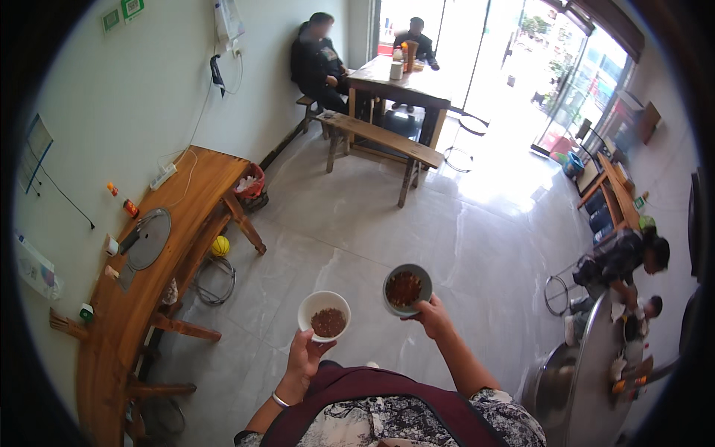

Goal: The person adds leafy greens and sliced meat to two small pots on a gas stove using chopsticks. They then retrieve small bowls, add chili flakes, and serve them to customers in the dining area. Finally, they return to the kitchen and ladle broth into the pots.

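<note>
In my left hand (304, 360) is a white bowl (302, 313), gripped at its lower rim and side. Reddish-brown, grainy food (328, 322) covers its bottom. My right hand (431, 317) grips a grey-green bowl (427, 285) by its near side, holding it slightly higher in the picture. Dark red sauce with pale bits (404, 288) lies inside that one. The two bowls are apart, both held over the tiled floor in front of my dark red apron (374, 380).
A long wooden table (206, 173) runs along the left wall. Ahead, a wooden bench (385, 136) stands before a table (424, 89) where two people sit. At right, two people are beside a round metal table (592, 380). A wire stool (557, 296) stands near them.
</note>
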`<state>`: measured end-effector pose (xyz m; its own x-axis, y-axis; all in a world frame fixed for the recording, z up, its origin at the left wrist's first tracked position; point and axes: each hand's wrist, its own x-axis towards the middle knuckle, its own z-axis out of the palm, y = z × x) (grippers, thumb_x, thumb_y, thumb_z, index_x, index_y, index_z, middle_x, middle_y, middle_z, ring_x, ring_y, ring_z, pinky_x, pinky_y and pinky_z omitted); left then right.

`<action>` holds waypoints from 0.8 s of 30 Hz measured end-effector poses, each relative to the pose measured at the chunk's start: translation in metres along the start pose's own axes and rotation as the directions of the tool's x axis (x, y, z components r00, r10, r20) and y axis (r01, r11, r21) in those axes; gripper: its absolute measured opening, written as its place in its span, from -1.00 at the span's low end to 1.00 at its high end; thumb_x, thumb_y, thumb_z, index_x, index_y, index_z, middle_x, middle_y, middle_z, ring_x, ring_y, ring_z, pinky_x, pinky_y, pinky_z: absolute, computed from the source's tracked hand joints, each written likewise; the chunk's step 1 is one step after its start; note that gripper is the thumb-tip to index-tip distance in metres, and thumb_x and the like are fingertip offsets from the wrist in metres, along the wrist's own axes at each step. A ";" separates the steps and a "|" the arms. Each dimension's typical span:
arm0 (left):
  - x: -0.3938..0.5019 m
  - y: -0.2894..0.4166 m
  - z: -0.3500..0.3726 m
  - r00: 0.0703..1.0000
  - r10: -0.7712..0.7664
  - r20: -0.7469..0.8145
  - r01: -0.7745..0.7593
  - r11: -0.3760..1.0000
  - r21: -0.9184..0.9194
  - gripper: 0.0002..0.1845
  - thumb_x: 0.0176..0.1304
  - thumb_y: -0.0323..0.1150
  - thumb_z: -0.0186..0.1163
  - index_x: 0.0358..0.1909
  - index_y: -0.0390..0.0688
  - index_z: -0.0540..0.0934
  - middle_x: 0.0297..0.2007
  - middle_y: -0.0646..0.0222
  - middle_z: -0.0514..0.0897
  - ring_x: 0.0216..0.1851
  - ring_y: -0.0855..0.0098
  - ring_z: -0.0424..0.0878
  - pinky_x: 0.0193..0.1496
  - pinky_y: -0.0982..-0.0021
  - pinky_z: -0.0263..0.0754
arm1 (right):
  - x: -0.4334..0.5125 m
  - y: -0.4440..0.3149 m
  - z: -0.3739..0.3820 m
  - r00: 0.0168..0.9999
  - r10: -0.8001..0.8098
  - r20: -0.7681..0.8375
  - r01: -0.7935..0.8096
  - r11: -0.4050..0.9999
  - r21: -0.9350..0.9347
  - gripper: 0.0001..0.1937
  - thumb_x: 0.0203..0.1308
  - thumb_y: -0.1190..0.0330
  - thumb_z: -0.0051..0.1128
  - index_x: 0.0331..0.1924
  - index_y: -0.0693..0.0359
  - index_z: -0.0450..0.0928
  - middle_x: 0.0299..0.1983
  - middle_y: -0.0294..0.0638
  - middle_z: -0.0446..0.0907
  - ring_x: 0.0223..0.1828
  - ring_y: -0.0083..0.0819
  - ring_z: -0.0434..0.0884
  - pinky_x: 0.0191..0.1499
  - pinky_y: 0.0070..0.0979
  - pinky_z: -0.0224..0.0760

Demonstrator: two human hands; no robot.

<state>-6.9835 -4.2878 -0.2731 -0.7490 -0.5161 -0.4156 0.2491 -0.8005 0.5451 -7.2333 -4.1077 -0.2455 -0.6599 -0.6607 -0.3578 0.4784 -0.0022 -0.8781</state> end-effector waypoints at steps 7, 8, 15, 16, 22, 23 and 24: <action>0.165 0.067 0.008 0.999 0.031 -0.013 -0.032 0.999 -0.042 -0.53 0.17 -0.30 0.07 0.12 -0.22 0.32 0.01 0.18 0.50 -0.01 0.21 0.54 -0.08 0.16 0.57 | 0.180 -0.047 0.023 0.999 -0.038 0.014 0.036 0.993 0.117 -0.60 0.06 0.57 -0.15 0.06 0.39 0.29 -0.08 0.01 0.51 -0.15 -0.14 0.60 -0.20 -0.16 0.59; 0.192 0.081 0.011 1.000 0.022 0.010 -0.021 0.999 -0.028 -0.51 0.17 -0.29 0.07 0.14 -0.20 0.31 0.04 0.20 0.50 0.01 0.22 0.52 -0.05 0.14 0.54 | 0.201 -0.053 0.027 0.999 -0.043 0.003 0.043 0.992 0.118 -0.59 0.06 0.56 -0.15 0.07 0.39 0.29 -0.07 0.02 0.51 -0.14 -0.13 0.59 -0.19 -0.15 0.58; 0.367 0.160 0.053 0.987 -0.042 0.156 0.033 0.998 0.061 -0.50 0.18 -0.25 0.09 0.15 -0.19 0.32 0.01 0.24 0.54 -0.01 0.29 0.55 -0.02 0.17 0.52 | 0.344 -0.105 0.025 0.994 -0.068 -0.080 0.084 0.973 0.213 -0.62 0.07 0.53 -0.11 0.03 0.45 0.30 -0.09 0.05 0.51 -0.17 -0.08 0.59 -0.17 -0.06 0.56; 0.390 0.168 0.064 0.992 -0.062 0.112 0.053 0.995 0.081 -0.52 0.18 -0.27 0.07 0.13 -0.19 0.32 0.00 0.24 0.54 -0.04 0.29 0.56 -0.05 0.18 0.54 | 0.363 -0.116 0.022 0.991 -0.054 -0.122 0.080 0.972 0.221 -0.62 0.07 0.53 -0.11 0.03 0.45 0.30 -0.10 0.05 0.51 -0.18 -0.08 0.60 -0.18 -0.06 0.56; 0.533 0.189 0.128 0.986 -0.120 0.114 0.112 0.990 0.080 -0.57 0.17 -0.31 0.07 0.09 -0.19 0.35 -0.05 0.23 0.55 -0.08 0.28 0.57 -0.08 0.19 0.57 | 0.492 -0.179 -0.012 0.969 -0.033 -0.246 0.097 0.963 0.252 -0.65 0.06 0.57 -0.11 -0.01 0.44 0.31 -0.13 0.03 0.51 -0.20 -0.09 0.60 -0.21 -0.10 0.59; 0.558 0.188 0.139 0.986 -0.125 0.110 0.116 0.990 0.082 -0.58 0.17 -0.31 0.07 0.08 -0.19 0.35 -0.05 0.22 0.55 -0.09 0.28 0.57 -0.08 0.19 0.57 | 0.516 -0.187 -0.021 0.965 -0.035 -0.259 0.101 0.965 0.243 -0.65 0.05 0.57 -0.11 -0.01 0.43 0.30 -0.13 0.02 0.50 -0.20 -0.11 0.60 -0.22 -0.12 0.60; 0.580 0.188 0.148 0.987 -0.120 0.103 0.112 0.990 0.086 -0.59 0.16 -0.31 0.07 0.07 -0.18 0.36 -0.06 0.22 0.55 -0.09 0.28 0.57 -0.08 0.19 0.57 | 0.540 -0.195 -0.030 0.963 -0.028 -0.267 0.094 0.966 0.239 -0.65 0.05 0.56 -0.11 -0.02 0.42 0.30 -0.13 0.01 0.50 -0.21 -0.13 0.60 -0.22 -0.14 0.60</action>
<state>-7.4615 -4.6922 -0.3040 -0.8329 -0.3817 -0.4007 0.1103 -0.8240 0.5557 -7.7005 -4.4414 -0.2773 -0.8037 -0.4361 -0.4047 0.5385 -0.2438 -0.8066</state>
